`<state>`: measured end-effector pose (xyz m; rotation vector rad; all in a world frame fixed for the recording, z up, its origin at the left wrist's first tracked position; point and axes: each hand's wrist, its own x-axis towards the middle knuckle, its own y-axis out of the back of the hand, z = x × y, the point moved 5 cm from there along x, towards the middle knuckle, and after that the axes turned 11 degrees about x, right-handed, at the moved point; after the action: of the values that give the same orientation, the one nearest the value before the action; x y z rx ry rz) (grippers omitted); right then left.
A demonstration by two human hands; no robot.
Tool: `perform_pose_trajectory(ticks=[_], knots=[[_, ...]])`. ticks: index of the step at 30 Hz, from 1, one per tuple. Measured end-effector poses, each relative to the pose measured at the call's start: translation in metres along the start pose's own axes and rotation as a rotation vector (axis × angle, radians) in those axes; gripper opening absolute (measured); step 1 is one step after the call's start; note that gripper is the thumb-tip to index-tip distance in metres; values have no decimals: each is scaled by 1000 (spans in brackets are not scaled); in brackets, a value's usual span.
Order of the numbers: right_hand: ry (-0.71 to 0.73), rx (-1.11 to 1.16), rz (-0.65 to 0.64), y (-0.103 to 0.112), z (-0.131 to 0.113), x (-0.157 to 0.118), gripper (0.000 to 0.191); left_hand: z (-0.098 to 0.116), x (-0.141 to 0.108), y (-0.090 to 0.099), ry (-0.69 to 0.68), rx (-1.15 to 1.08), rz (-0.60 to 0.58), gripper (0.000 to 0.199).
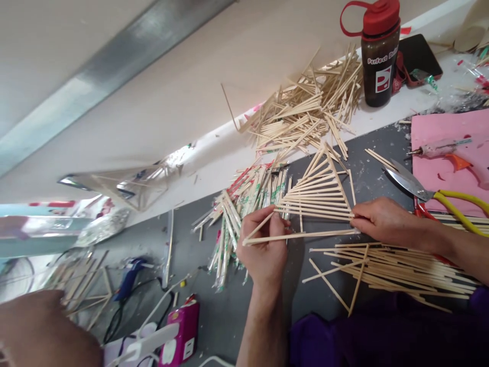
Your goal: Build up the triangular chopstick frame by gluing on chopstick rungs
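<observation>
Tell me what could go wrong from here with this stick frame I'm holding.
The stick frame looks slender, so an uneven pull between your left hand and right hand might snap a stick or open a joint. The yellow-handled cutters lie beside your right hand, blades toward the frame; a sideways sweep could catch them. Loose sticks just below could snag the frame if it drops.

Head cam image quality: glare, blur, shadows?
Head view: bright glare on the white ledge, sheen along the metal strip; another person's hand, lower left, blurry; soft shadow on the gray surface beside the left wrist; stick frame fairly crisp.
</observation>
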<state>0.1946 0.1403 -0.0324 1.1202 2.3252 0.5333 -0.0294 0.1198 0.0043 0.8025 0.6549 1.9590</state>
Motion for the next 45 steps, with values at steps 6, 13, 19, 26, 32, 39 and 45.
perform_pose_trajectory(ticks=[6, 13, 19, 26, 32, 39, 45], knots=[[-12, 94, 68, 8, 1, -3, 19, -2, 0, -1, 32, -29, -3, 21], [-70, 142, 163, 29, 6, -5, 22, -1, 1, -1, 29, -9, -5, 22], [-37, 152, 86, 21, 6, -4, 21, -2, 2, -1, 8, -10, -6, 22], [-60, 149, 50, 12, 9, -4, 21, -5, 1, 0, 8, 51, -4, 24], [-81, 118, 26, 8, 9, -4, 22, -7, -1, 3, -11, 81, -3, 28], [-69, 133, 25, 7, 10, -3, 22, -4, 0, 10, -25, 70, -30, 40], [-64, 127, 37, 7, 12, -2, 21, -2, -30, 43, 24, 76, 48, 31]])
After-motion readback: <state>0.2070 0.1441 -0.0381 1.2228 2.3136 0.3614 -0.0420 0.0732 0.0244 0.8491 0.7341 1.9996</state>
